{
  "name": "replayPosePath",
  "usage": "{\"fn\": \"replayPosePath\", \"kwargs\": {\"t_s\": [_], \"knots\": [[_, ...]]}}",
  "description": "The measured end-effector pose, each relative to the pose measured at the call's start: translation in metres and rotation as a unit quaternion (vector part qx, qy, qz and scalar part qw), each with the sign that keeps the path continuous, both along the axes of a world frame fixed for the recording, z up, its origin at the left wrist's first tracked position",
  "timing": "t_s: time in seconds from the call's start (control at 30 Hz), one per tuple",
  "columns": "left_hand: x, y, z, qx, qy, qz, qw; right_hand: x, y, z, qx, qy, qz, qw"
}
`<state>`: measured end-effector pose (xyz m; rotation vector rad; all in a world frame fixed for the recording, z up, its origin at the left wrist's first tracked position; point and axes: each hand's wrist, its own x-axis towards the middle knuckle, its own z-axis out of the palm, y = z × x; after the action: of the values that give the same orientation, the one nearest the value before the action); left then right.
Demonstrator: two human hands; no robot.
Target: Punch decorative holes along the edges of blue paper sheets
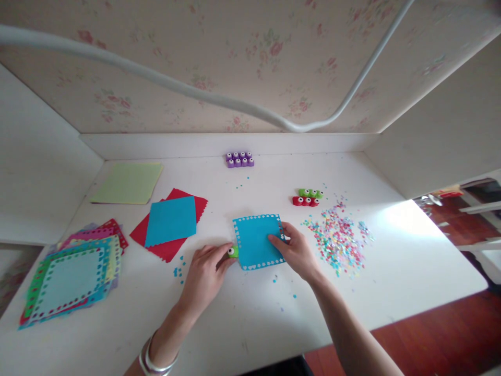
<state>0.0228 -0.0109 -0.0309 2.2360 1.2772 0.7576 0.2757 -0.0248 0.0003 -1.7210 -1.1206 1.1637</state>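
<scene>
My left hand (pixel 206 271) pinches a small green craft punch (pixel 233 251) with a white button on top. The punch sits against the left edge of a blue paper sheet (pixel 256 241); whether the edge is inside its slot I cannot tell. Rows of small cut-out shapes run along the sheet's edges. With the thumb on top and fingers beneath, my right hand (pixel 295 248) grips the sheet by its right side. Small blue paper bits (pixel 179 269) lie to the left of my left hand.
Several purple punches (pixel 240 160) stand at the back; green punches (pixel 311 193) and red punches (pixel 306 201) sit right of centre. Colourful confetti (pixel 340 237) spreads at right. At left lie punched sheets (pixel 72 277), a pale green stack (pixel 127 183), and a blue sheet (pixel 172 220) over red paper (pixel 169 251).
</scene>
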Motion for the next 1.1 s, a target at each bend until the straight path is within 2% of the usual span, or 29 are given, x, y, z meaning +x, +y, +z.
{"fn": "replayPosePath", "kwargs": {"t_s": [0.4, 0.6, 0.73, 0.83, 0.9, 0.97, 1.1], "knots": [[-0.001, 0.001, -0.002, 0.011, -0.003, 0.004, 1.000, 0.003, -0.003, -0.007, 0.009, -0.004, -0.002, 1.000], [0.000, 0.001, 0.002, 0.001, 0.002, -0.004, 1.000, 0.001, -0.004, -0.004, 0.017, -0.012, -0.011, 1.000], [0.001, 0.001, 0.005, 0.005, 0.010, -0.018, 1.000, -0.001, -0.004, -0.005, 0.025, -0.055, -0.007, 0.998], [0.001, 0.001, 0.004, 0.020, 0.017, -0.026, 0.999, -0.004, -0.004, -0.010, 0.021, -0.122, 0.002, 0.992], [0.000, 0.001, 0.003, 0.026, 0.022, -0.026, 0.999, -0.005, -0.006, -0.012, 0.023, -0.170, 0.014, 0.985], [-0.002, 0.000, 0.002, 0.025, 0.023, -0.025, 0.999, -0.006, -0.009, -0.012, 0.063, -0.224, 0.024, 0.972], [-0.006, -0.001, 0.004, 0.011, 0.022, -0.020, 0.999, -0.006, -0.019, -0.009, 0.219, -0.362, 0.059, 0.904]]}}
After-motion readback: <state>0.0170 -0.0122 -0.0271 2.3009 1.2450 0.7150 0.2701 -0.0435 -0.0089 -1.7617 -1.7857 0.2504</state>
